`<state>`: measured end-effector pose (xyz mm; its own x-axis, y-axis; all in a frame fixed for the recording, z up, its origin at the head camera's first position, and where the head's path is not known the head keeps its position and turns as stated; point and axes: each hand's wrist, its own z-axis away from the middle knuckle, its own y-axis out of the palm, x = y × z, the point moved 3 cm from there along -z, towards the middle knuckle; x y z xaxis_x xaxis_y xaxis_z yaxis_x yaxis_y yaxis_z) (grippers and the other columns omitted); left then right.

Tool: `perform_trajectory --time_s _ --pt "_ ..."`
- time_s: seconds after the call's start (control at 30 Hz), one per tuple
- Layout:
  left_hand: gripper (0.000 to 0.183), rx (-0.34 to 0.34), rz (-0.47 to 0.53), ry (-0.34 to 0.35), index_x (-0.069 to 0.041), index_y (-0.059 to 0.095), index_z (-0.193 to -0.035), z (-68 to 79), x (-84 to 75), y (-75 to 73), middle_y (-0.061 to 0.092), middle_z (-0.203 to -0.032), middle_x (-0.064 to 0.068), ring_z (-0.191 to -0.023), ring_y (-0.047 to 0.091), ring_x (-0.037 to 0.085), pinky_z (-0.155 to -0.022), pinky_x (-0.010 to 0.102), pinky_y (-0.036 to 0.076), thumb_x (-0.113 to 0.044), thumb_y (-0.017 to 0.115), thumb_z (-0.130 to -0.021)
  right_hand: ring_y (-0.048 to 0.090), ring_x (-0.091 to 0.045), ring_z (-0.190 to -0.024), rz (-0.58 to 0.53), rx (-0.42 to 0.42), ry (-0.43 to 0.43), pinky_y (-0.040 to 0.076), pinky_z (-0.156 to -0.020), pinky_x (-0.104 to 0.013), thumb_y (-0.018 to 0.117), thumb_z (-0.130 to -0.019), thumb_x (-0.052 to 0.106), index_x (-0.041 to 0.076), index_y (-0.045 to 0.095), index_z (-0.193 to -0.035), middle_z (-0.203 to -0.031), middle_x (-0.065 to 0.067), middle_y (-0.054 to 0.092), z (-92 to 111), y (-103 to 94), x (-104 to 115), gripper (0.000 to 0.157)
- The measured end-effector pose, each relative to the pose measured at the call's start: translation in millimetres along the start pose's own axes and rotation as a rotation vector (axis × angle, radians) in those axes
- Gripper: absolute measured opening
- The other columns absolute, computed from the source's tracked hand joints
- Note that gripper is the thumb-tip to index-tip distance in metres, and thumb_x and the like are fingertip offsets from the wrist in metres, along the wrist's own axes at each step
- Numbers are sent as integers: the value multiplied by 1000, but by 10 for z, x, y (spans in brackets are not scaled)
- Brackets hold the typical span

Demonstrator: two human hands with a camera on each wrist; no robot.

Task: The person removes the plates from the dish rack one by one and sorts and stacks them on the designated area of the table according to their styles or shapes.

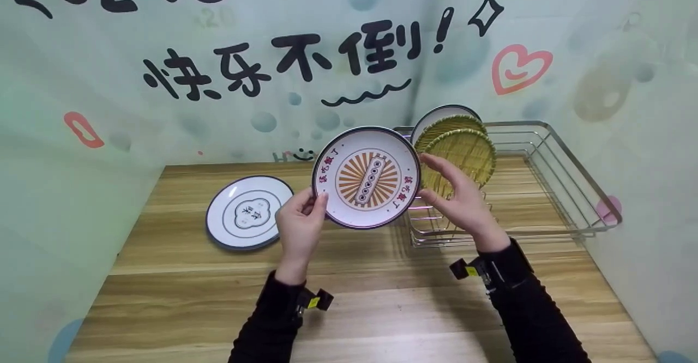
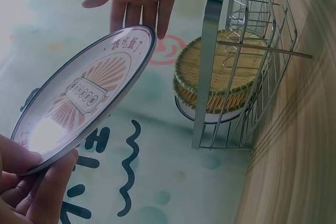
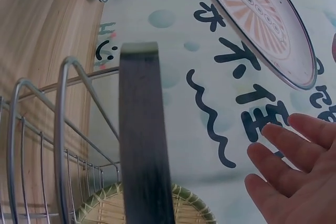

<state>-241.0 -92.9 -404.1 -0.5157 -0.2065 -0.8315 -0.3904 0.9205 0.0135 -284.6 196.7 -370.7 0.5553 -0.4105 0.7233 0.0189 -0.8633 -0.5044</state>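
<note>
A round white plate [image 1: 368,218] with a dark rim, orange rays and red characters is held up over the table. My left hand [image 1: 302,227] pinches its lower left edge between thumb and fingers, which the left wrist view also shows. On the plate's other side my right hand [image 1: 461,199] is spread, fingers extended, close to the rim. In the right wrist view a gap separates the right fingers [image 3: 286,156] from the plate [image 3: 262,19]. Behind that hand, two round woven bamboo trays [image 1: 466,158] and another white plate [image 1: 444,113] stand upright in a wire rack [image 1: 575,183].
Another white plate [image 1: 248,216] with a dark rim lies on the wooden table [image 1: 360,308] at the left. The metal rack occupies the table's back right. A printed backdrop [image 1: 262,128] rises behind the table and along both sides.
</note>
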Motion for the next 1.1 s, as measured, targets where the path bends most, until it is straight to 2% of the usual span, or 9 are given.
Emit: perform_trajectory --time_s 0.17,0.5,0.83,1.1 --pt "11 -23 -34 -1 9 72 -94 -10 25 -60 72 -81 17 -68 69 23 -62 22 58 5 72 -84 43 -27 -135 47 20 -6 29 -113 -53 76 -85 14 8 44 -148 -149 -9 47 18 -19 -35 71" --pt "9 -54 -63 -38 9 73 -91 -37 98 -175 71 -81 17 -67 66 13 -63 21 58 6 73 -83 39 -29 -138 109 43 -13 24 -115 -54 78 -84 16 8 41 -150 -152 -10 43 33 -38 -95 76" --pt "12 -58 -124 -52 9 73 -94 -64 156 -290 72 -82 18 -69 67 20 -64 19 57 4 74 -83 38 -33 -138 158 53 -27 24 -115 -55 79 -84 21 4 40 -149 -153 -14 41 63 -57 -145 78" --pt "11 -66 -151 -77 8 73 -94 -73 210 -390 72 -83 18 -71 67 15 -65 18 57 4 74 -83 38 -35 -137 191 67 -9 24 -115 -53 79 -84 23 3 40 -149 -151 -17 42 103 -71 -196 78"
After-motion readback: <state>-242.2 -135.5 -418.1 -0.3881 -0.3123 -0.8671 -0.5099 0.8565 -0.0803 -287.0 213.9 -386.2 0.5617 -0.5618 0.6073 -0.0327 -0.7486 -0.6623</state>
